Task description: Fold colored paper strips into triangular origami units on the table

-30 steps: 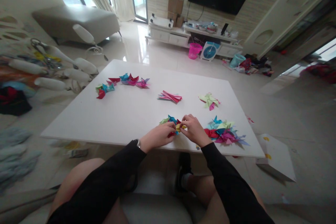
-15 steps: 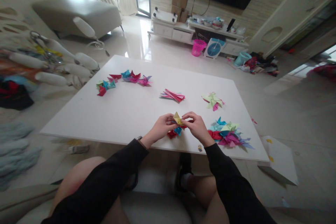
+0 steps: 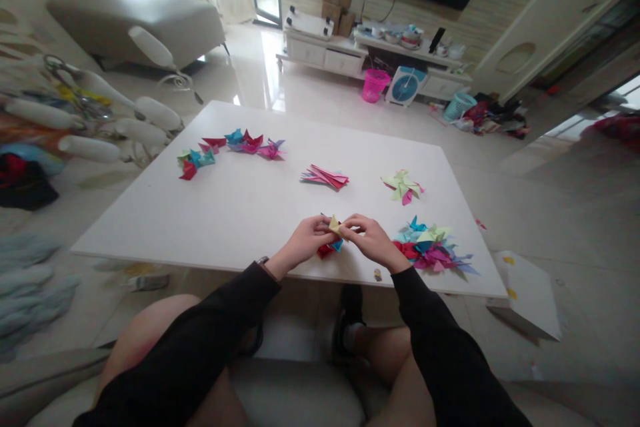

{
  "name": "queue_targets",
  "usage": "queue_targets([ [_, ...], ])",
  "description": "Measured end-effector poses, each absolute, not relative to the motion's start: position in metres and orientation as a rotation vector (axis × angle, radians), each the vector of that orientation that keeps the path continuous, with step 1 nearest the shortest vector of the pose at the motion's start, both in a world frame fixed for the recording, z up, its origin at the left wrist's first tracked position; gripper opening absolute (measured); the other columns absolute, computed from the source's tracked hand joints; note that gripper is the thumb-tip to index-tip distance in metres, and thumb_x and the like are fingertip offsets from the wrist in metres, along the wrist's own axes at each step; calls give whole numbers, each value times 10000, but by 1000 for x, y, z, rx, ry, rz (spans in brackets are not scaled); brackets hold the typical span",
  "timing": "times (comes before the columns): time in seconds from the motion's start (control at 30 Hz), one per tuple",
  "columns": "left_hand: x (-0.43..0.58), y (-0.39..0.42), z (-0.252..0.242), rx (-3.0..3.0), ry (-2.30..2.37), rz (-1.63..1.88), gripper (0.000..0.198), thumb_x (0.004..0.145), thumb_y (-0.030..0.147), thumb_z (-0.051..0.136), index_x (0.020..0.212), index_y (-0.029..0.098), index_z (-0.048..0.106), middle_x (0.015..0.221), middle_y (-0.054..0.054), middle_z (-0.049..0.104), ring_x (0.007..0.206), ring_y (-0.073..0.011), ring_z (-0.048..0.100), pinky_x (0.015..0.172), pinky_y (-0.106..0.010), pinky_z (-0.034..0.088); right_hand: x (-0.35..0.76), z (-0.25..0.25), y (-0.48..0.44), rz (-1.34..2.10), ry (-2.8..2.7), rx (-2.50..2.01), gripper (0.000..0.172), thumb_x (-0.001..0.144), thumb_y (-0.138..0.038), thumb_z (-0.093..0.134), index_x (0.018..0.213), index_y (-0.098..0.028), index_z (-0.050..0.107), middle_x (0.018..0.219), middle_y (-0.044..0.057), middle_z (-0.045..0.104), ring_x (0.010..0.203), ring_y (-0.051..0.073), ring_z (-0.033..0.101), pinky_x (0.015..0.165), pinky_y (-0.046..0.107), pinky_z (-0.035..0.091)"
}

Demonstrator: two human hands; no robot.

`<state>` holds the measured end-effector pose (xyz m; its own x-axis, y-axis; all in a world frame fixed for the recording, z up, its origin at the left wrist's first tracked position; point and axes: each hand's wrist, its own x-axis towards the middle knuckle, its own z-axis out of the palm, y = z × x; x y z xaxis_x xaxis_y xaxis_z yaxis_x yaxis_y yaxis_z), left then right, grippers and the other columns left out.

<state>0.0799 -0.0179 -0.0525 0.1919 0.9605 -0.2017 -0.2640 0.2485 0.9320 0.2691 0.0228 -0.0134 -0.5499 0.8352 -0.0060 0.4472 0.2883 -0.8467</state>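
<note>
A small yellow folded-paper piece [image 3: 335,225] is pinched between my two hands, just above the front part of the white table [image 3: 240,213]. My left hand [image 3: 311,237] grips its left side, and my right hand [image 3: 364,235] has thumb and fingertips closed on its right side. Directly below them lie red and blue folded-paper pieces [image 3: 330,249], partly hidden by my fingers. Beyond my hands sits a bundle of narrow pink and red folded papers [image 3: 325,177]. To the right of my right hand is a heap of many-coloured folded-paper pieces [image 3: 434,247].
Pale green and pink folded papers [image 3: 403,185] lie at the table's right. More coloured folded pieces [image 3: 250,143] form groups at the far left. A small sticker [image 3: 377,275] is near the front edge. A white box [image 3: 525,293] stands on the floor at right.
My hands stay together on the yellow paper, which has turned a little and shows less height between the fingers. The whole view has shifted slightly; the other papers lie as before.
</note>
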Motion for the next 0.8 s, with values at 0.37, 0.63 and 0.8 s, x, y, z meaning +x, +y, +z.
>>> queue_targets([
  [0.37, 88, -5, -51, 859, 1032, 977, 271, 714, 228, 796, 952, 125, 718, 869, -77, 772, 759, -163, 706, 758, -280, 545, 278, -26, 32, 1200, -2057, -1166, 277, 847, -455, 738, 926, -192, 774, 935, 56, 704, 852, 170, 660, 761, 287, 515],
  [0.63, 95, -1, -60, 786, 1026, 968, 256, 727, 239, 788, 937, 110, 720, 833, -76, 757, 718, -140, 695, 722, -254, 540, 290, -31, 35, 1233, -2094, -1138, 181, 856, -358, 739, 912, -192, 785, 937, 61, 710, 841, 177, 655, 778, 300, 496],
  [0.8, 99, -2, -62, 789, 1049, 936, 214, 757, 200, 739, 952, 117, 710, 786, -61, 745, 659, -124, 675, 667, -239, 534, 294, -30, 33, 1152, -2136, -1162, 145, 900, -229, 644, 874, -178, 777, 901, 52, 708, 828, 161, 639, 762, 279, 464],
])
